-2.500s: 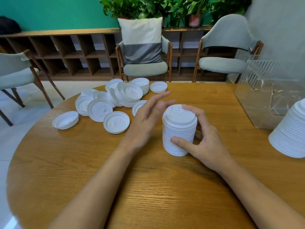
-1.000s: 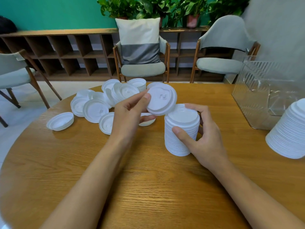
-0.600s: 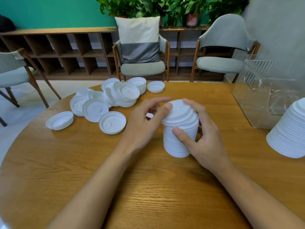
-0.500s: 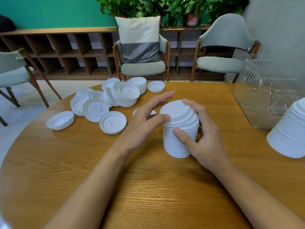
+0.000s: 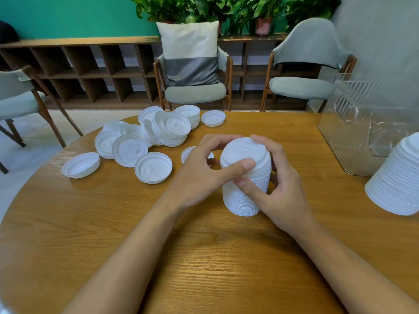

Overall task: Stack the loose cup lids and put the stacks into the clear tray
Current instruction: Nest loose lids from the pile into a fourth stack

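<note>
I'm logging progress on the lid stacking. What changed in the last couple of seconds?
The left hand fetched one more lid, set it on top of the lid stack and now grips the stack's top. The right hand kept holding the stack throughout. The loose lids, clear tray and second stack at right stayed put.

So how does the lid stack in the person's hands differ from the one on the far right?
The held stack is gripped by left hand and right hand; the far-right stack stands untouched. The far-right stack looks bigger, the held stack slimmer. Both are white, on the table.
</note>
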Tool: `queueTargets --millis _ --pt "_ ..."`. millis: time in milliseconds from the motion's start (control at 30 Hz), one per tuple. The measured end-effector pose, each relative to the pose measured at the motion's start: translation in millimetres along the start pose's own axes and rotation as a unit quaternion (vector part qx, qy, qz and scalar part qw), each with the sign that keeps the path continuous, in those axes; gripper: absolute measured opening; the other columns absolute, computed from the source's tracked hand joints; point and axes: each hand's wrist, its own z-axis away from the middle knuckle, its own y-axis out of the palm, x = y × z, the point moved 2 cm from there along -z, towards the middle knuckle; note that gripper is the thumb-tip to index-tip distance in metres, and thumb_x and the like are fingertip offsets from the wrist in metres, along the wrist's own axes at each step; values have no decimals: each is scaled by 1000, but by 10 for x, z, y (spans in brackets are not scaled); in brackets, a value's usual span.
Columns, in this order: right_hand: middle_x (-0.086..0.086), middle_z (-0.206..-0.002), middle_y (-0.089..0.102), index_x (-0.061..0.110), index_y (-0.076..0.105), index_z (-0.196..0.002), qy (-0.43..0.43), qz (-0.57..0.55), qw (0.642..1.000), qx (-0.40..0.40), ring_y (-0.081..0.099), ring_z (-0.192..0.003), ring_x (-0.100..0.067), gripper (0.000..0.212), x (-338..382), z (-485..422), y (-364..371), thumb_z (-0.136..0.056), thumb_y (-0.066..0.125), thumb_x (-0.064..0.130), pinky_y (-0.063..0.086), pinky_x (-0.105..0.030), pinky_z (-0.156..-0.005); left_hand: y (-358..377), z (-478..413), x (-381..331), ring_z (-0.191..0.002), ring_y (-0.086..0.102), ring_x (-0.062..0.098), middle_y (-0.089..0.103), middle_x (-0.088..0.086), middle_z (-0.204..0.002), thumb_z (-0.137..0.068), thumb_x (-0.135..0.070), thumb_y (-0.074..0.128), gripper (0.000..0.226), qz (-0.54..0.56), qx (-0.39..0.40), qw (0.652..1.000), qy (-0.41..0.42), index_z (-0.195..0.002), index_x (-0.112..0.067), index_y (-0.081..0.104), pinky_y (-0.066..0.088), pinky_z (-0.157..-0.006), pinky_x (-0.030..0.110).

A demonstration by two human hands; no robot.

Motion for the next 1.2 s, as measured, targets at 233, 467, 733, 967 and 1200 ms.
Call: queueTargets --millis 233,467,733,967,1200 --pt "22 -140 56 53 34 -150 16 -13 1000 4 55 -133 -11 82 28 8 -9 -81 78 57 53 -45 -105 -62 6 -20 -130 62 11 72 -9 -130 -88 -18 83 51 37 22 999 3 -137 -22 66 50 -112 49" --pt "16 -141 58 39 47 -150 7 -1 1000 16 55 -134 -14 80 10 2 -30 -79 79 59 54 -45 -102 -28 -7 23 -123 66 10 74 -11 -123 -79 -27 92 54 34 7 999 -2 -128 -23 69 55 -100 39" --pt "24 -138 57 42 47 -143 11 15 999 40 56 -130 -9 77 -23 13 -24 -76 81 57 52 -26 -99 -65 -29 136 -127 63 11 72 -10 -128 -81 -29 90 54 40 35 999 -2 -130 -23 68 53 -91 33" --pt "30 -137 55 43 49 -140 16 30 999 27 54 -130 0 73 -25 -1 -42 -75 78 60 46 -18 -100 -234 -70 273 -111 69 5 78 -13 -111 -103 -54 56 38 -34 -79 996 -20 -116 -25 77 56 -92 32" --pt "26 -137 55 43 48 -139 26 33 999 20 52 -131 -1 73 -30 -9 -79 -77 81 58 47 -21 -101 -261 -83 556 -118 62 18 70 -4 -125 -91 -40 79 41 -399 -72 912 -58 -126 -19 72 52 -91 37"
